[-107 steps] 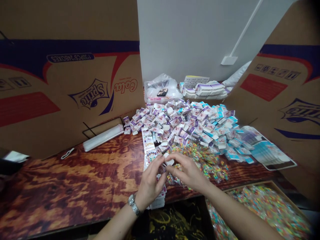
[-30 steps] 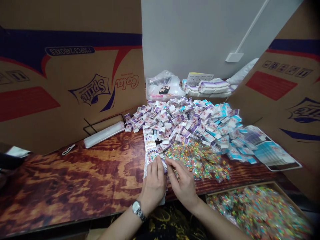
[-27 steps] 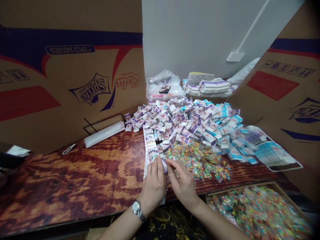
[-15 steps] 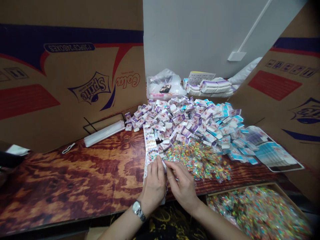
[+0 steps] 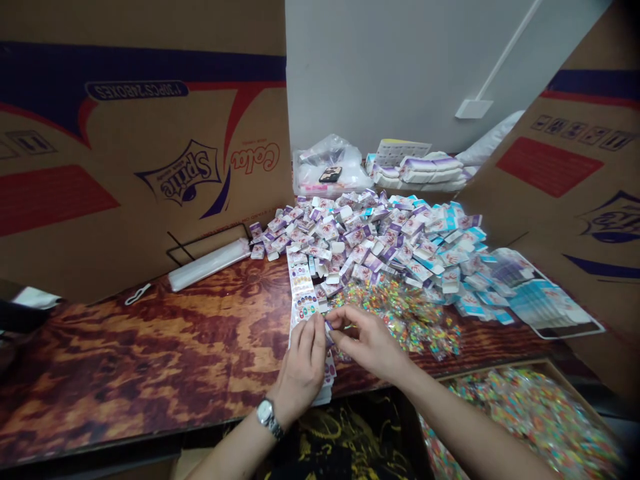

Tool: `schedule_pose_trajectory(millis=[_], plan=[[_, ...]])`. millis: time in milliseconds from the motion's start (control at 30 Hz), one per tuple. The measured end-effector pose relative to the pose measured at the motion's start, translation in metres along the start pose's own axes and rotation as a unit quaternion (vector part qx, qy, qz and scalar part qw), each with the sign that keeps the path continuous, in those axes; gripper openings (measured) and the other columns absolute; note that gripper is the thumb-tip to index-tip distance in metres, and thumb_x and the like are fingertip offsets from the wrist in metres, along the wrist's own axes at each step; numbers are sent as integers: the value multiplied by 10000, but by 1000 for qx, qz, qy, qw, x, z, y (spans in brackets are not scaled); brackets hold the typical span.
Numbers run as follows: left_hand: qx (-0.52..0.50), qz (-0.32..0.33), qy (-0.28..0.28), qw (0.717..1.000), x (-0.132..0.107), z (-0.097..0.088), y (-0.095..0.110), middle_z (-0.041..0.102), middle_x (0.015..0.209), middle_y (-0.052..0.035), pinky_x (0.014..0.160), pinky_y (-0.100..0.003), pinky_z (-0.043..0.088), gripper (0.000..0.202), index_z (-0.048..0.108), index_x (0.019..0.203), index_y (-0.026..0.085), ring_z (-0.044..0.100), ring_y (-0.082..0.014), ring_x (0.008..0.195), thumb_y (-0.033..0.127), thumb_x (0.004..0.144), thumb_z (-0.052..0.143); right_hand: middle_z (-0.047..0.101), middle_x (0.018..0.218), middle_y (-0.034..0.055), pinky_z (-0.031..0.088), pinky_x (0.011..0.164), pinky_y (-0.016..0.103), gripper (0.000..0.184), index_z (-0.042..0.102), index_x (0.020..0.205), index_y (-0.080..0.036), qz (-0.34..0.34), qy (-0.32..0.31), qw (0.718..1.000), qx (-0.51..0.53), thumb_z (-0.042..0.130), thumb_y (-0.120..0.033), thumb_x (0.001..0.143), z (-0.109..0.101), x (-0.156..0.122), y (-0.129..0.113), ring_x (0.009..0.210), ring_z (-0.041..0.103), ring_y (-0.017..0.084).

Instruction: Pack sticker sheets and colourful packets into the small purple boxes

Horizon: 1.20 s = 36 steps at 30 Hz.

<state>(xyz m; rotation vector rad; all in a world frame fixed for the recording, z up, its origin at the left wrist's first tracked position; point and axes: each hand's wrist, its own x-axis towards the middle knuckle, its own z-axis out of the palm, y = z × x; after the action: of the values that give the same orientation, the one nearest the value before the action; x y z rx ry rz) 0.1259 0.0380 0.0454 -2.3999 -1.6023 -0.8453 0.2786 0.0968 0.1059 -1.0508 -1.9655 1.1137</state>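
Fingers (image 5: pixel 309 340) on a small purple box (image 5: pixel 329 332), broad tabletop (image 5: pixel 200 353) leftward, front edge (image 5: pixel 150 438) near.

Packing workroom; big cartons (image 5: pixel 150 227); heaped boxes (image 5: pixel 361 235); piled sachets (image 5: pixel 417 319)

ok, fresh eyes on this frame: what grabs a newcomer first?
Probably the heap of small purple, blue and white boxes mid-table, with bright multicoloured packets spread just in front. Next, the big printed carton on the left and the similar carton on the right, flanking the heap. Nearer the viewer, the left hand and right hand meet at a small purple-and-white item, mostly hidden.
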Motion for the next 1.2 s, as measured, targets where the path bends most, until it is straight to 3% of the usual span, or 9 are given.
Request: schedule_pose_trajectory(millis=[200,500,667,867,1100,1200], plan=[[3,15,-12,1000,-2,-6,-1,465,1288,-229,944,-462,458,658,71,1439,50,384,-321,1235,7,861,383,591,801,-6,463,648,242,183,592,886,-200,-18,-29,998,-48,544,-77,758,-1,6,-9,726,562,126],[-17,-41,-3,999,1,-4,3,473,1254,-238,949,-455,443,692,39,1437,39,416,-301,1194,24,858,418,609,917,40,461,775,296,291,628,1071,-238,-53,46,996,-55,487,-112,849,13,-6,-18,866,570,163],[-41,-58,18,997,1,-4,5,464,1267,-226,938,-443,451,684,52,1441,57,438,-286,1167,63,869,427,609,878,40,465,741,283,262,651,1027,-220,-41,67,996,-35,493,-114,848,17,-9,-15,827,577,159],[-48,-43,38,997,0,-6,3,474,1269,-221,945,-431,449,677,80,1441,62,441,-281,1177,56,864,435,622,827,14,453,720,272,192,662,949,-223,-30,39,998,-30,529,-133,845,12,-5,-12,782,579,143],[-35,-17,18,999,-4,-3,-1,482,1275,-226,950,-438,450,660,99,1438,50,418,-297,1212,50,867,431,608,781,1,449,667,254,99,603,850,-187,-35,-14,997,-74,544,-113,819,4,5,-14,718,569,129],[-31,-25,22,999,-3,-2,-1,479,1277,-233,938,-442,457,666,78,1439,50,435,-296,1193,50,869,422,617,795,11,453,679,268,116,605,867,-193,-53,1,994,-99,527,-115,833,8,4,-16,735,577,142]])
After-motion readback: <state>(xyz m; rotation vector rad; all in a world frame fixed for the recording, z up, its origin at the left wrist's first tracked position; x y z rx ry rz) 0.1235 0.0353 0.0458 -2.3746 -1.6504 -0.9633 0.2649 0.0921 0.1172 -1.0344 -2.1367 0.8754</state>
